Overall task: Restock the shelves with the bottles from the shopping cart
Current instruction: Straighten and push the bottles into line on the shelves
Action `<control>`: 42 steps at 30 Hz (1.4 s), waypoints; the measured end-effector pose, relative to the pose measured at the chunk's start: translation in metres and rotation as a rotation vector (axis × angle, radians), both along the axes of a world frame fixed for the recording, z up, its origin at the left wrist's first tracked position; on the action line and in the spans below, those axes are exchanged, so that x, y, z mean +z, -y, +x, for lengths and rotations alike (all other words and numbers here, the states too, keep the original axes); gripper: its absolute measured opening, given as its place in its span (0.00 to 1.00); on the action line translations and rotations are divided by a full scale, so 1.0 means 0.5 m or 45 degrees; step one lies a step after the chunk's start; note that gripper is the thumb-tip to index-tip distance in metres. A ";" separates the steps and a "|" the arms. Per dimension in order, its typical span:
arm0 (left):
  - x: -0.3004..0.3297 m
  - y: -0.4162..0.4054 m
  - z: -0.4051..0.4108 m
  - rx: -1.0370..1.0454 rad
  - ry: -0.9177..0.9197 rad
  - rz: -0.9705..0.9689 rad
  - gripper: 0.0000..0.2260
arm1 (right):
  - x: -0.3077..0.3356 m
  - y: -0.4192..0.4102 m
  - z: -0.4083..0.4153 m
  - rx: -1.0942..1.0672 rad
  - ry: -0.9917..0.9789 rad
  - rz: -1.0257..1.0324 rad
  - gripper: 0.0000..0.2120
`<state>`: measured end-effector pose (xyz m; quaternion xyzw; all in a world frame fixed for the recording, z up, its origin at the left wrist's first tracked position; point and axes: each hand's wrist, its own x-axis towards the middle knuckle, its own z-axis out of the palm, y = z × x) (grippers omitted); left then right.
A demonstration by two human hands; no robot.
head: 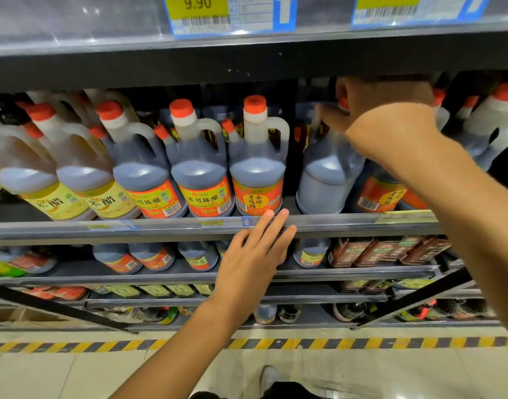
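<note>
Right hand (pixel 388 116) grips a dark vinegar bottle (pixel 327 174) by its top on the shelf (pixel 160 228); left hand (pixel 252 254) rests straight fingers (pixel 271 223) on the shelf's front edge.

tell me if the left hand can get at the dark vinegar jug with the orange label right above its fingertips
Probably yes. The left hand is open, its fingertips at the shelf rail just below that jug. The jug stands in the front row with nothing before it; the right hand is busy with the neighbouring jug.

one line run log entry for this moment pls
right hand: grips top of dark vinegar jug, label turned away, on shelf | left hand: open, fingertips at shelf rail | phase: placing jug
</note>
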<state>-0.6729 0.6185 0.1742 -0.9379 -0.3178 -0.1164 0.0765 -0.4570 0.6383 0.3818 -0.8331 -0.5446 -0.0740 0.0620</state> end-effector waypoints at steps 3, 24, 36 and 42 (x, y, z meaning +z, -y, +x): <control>0.001 0.001 -0.001 0.014 0.019 -0.095 0.40 | 0.003 -0.008 0.003 0.068 0.010 -0.043 0.25; -0.003 0.002 -0.004 0.030 0.102 -0.272 0.41 | 0.057 0.038 0.069 0.545 -0.511 -0.274 0.20; -0.015 0.014 0.006 0.016 0.288 -0.405 0.39 | 0.014 0.040 0.051 0.404 -0.110 0.063 0.24; -0.011 0.025 0.005 0.004 0.370 -0.445 0.40 | 0.003 0.028 0.022 0.418 -0.056 0.131 0.23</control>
